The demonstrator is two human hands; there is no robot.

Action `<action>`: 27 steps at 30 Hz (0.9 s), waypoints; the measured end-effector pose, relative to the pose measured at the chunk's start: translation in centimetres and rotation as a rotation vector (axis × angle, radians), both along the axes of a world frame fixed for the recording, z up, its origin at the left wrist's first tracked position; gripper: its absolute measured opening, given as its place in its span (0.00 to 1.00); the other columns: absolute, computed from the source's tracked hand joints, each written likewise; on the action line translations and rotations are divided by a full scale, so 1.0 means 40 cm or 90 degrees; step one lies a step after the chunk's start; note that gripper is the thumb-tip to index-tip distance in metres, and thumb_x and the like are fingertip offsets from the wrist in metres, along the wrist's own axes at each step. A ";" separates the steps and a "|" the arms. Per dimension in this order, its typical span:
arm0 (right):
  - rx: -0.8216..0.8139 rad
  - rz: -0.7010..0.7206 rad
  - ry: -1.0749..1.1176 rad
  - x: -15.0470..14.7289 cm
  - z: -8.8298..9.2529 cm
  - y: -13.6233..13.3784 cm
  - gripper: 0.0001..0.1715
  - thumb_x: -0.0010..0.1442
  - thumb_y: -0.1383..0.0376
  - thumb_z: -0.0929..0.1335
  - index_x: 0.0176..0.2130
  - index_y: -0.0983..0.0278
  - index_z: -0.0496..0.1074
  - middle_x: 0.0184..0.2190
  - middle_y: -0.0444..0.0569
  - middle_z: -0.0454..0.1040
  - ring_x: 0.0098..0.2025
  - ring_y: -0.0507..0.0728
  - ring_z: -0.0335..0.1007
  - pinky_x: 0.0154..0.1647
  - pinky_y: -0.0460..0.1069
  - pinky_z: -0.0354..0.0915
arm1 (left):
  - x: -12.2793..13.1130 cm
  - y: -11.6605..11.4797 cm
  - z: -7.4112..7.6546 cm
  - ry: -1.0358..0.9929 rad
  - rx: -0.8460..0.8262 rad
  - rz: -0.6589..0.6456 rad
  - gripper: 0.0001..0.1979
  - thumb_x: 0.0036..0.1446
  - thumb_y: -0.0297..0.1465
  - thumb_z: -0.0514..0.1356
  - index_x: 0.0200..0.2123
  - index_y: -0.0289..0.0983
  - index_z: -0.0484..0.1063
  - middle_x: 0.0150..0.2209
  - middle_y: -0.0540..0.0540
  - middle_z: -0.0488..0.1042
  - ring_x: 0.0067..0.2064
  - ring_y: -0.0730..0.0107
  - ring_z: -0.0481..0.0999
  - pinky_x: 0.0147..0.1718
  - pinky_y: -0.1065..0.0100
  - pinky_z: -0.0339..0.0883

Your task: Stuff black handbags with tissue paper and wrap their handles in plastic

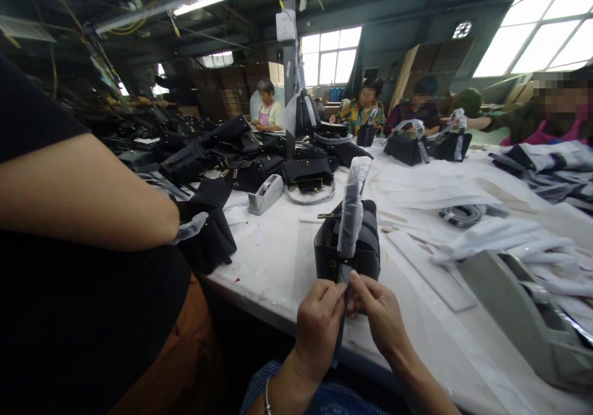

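A black handbag [369, 236] stands end-on at the table's front edge, its raised handle [351, 223] wrapped in translucent white film. From its near side a dark strap [340, 335] hangs down past the table edge, with a pale wrap near its top. My left hand [315, 325], a bracelet on its wrist, is closed with its fingers pinching this strap. Just beside it, my right hand [377, 313] pinches the same strap between thumb and fingers, close under the bag. The fingertips of both hands nearly touch and partly hide the strap.
Grey tape dispensers stand at right [514, 316] and left of centre [267, 195]. White wrapping material [504, 239] lies at right. A heap of black bags [185, 149] fills the back left. A co-worker's arm [83, 192] crowds the left; several people sit opposite.
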State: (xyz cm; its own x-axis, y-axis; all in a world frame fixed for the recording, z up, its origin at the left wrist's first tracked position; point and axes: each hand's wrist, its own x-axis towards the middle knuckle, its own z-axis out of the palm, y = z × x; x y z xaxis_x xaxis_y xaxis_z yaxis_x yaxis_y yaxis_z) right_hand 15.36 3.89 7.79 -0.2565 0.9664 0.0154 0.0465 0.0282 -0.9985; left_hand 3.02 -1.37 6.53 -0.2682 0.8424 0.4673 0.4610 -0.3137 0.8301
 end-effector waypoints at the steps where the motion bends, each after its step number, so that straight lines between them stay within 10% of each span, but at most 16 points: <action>1: -0.002 0.012 0.017 0.000 0.001 -0.001 0.31 0.60 0.41 0.66 0.23 0.63 0.69 0.18 0.45 0.70 0.20 0.53 0.67 0.24 0.47 0.65 | -0.002 -0.001 0.001 0.027 -0.002 -0.004 0.11 0.64 0.31 0.57 0.42 0.43 0.81 0.36 0.42 0.77 0.37 0.63 0.76 0.38 0.68 0.69; 12: -0.017 -0.020 -0.030 0.003 0.008 0.007 0.28 0.57 0.46 0.71 0.21 0.64 0.69 0.15 0.42 0.67 0.19 0.50 0.62 0.22 0.45 0.59 | -0.006 -0.111 -0.004 -0.040 -0.035 -0.179 0.15 0.63 0.30 0.60 0.52 0.46 0.77 0.45 0.41 0.80 0.47 0.59 0.78 0.49 0.66 0.69; 17: 0.006 -0.011 -0.033 -0.001 -0.004 0.009 0.27 0.59 0.46 0.70 0.23 0.65 0.72 0.15 0.43 0.66 0.19 0.50 0.61 0.22 0.45 0.57 | -0.041 -0.088 0.004 -0.258 -0.140 0.046 0.13 0.63 0.41 0.60 0.41 0.38 0.76 0.32 0.46 0.76 0.30 0.69 0.74 0.33 0.69 0.69; 22: 0.077 -0.028 -0.038 -0.015 -0.021 0.011 0.25 0.60 0.48 0.70 0.24 0.65 0.73 0.16 0.42 0.65 0.20 0.50 0.61 0.21 0.46 0.56 | -0.003 -0.030 0.034 -0.560 -0.314 -0.170 0.22 0.58 0.49 0.62 0.37 0.34 0.71 0.31 0.46 0.73 0.32 0.70 0.73 0.34 0.69 0.69; 27: 0.160 -0.048 -0.069 -0.012 -0.031 0.007 0.23 0.62 0.52 0.69 0.24 0.64 0.74 0.21 0.44 0.69 0.24 0.51 0.65 0.26 0.46 0.60 | 0.029 -0.021 0.041 -0.609 -0.329 -0.186 0.23 0.54 0.49 0.65 0.38 0.34 0.70 0.29 0.51 0.69 0.25 0.80 0.65 0.22 0.78 0.59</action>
State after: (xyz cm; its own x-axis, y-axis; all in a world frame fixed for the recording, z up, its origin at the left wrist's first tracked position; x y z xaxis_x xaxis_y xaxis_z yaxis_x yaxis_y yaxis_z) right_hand 14.88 4.18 6.55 -0.1978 0.9521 0.2333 0.1635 0.2667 -0.9498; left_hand 4.18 -2.22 8.16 -0.0907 0.9645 -0.2479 -0.4704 0.1779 0.8644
